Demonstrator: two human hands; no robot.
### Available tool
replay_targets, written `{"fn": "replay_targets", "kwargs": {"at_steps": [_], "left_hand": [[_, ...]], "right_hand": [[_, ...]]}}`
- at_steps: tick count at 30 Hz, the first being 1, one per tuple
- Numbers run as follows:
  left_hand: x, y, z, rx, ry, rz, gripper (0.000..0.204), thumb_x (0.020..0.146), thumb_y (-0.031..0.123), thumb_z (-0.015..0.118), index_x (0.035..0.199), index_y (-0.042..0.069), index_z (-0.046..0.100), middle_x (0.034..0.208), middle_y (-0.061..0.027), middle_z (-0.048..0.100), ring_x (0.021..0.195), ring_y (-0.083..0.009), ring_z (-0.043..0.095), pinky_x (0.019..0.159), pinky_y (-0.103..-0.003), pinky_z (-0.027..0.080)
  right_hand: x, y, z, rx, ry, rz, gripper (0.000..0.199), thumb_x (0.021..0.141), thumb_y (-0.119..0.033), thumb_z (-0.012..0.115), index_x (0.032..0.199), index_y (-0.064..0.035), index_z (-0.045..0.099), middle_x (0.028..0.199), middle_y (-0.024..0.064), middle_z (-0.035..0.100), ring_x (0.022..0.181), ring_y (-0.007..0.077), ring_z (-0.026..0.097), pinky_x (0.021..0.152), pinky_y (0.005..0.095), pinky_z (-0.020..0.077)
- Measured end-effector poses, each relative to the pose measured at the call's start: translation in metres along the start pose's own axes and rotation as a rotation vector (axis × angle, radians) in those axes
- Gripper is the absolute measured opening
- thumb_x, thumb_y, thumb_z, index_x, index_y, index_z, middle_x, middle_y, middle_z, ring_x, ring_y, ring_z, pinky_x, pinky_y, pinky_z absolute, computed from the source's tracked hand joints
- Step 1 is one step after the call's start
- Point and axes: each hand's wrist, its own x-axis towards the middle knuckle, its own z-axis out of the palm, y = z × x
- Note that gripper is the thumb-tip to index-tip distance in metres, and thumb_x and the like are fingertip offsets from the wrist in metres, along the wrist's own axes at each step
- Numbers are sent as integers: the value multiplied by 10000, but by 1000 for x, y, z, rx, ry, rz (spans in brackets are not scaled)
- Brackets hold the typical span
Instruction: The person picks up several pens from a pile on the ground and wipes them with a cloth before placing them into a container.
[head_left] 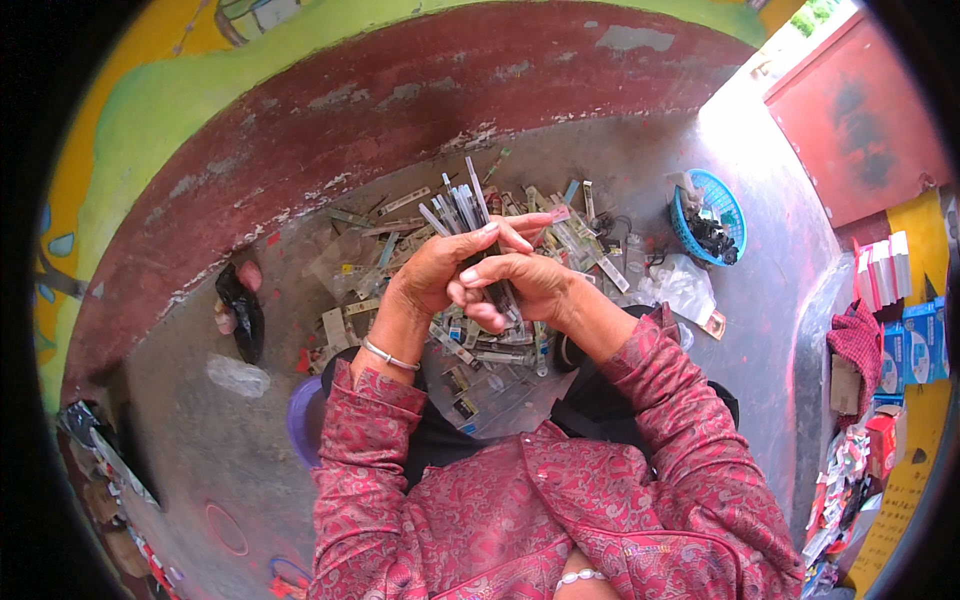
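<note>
My left hand (446, 262) and my right hand (536, 281) are together in front of me, above the floor, both closed around a bundle of thin pen-like sticks (462, 208). The pale, partly see-through upper ends fan out above my fingers. Darker lower ends of the sticks show beneath my right hand. Some fingers of my left hand reach across behind the bundle towards the right, and my right thumb lies over its front. Below lies a spread heap of narrow printed packets (405, 203) and strips, partly hidden by my hands and forearms.
A blue plastic basket (738, 215) with dark items stands at the right, near a clear plastic bag (683, 284). A black bag (243, 312) and a purple basin (300, 420) are at the left. Boxes (915, 345) line the right wall; a painted wall (400, 95) curves behind.
</note>
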Motion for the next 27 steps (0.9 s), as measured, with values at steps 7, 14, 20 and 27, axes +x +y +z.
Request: {"fn": "replay_targets", "kwargs": {"at_steps": [7, 14, 20, 27], "left_hand": [[7, 1, -18, -389, 230, 183, 297, 906, 263, 406, 767, 28, 521, 1249, -185, 448, 992, -207, 473, 538, -235, 453], [2, 0, -21, -550, 268, 221, 268, 897, 252, 432, 770, 31, 515, 1283, -190, 408, 1244, -295, 324, 1022, -435, 282], [6, -2, -12, -404, 312, 171, 221, 883, 233, 475, 832, 29, 543, 1158, -167, 522, 1108, -262, 475, 938, -423, 386], [5, -4, -1, -192, 322, 200, 384, 838, 228, 544, 1163, 37, 475, 1134, -153, 538, 1086, -274, 493, 930, -424, 395]], "right_hand": [[-8, -6, -22, 25, -111, -19, 573, 862, -513, 399, 1076, 12, 482, 922, 223, 602, 766, 282, 639, 631, 318, 549], [-16, -15, -23, -8, 40, -39, 652, 848, -574, 357, 1036, 38, 484, 891, 222, 605, 748, 267, 641, 609, 294, 550], [-11, -9, -20, -318, 204, -100, 311, 890, -319, 460, 877, -19, 542, 710, 104, 610, 565, 151, 600, 493, 218, 483], [-14, -11, -14, -460, 240, -194, 271, 880, -307, 480, 787, -55, 523, 618, 28, 554, 482, 86, 505, 438, 182, 395]]}}
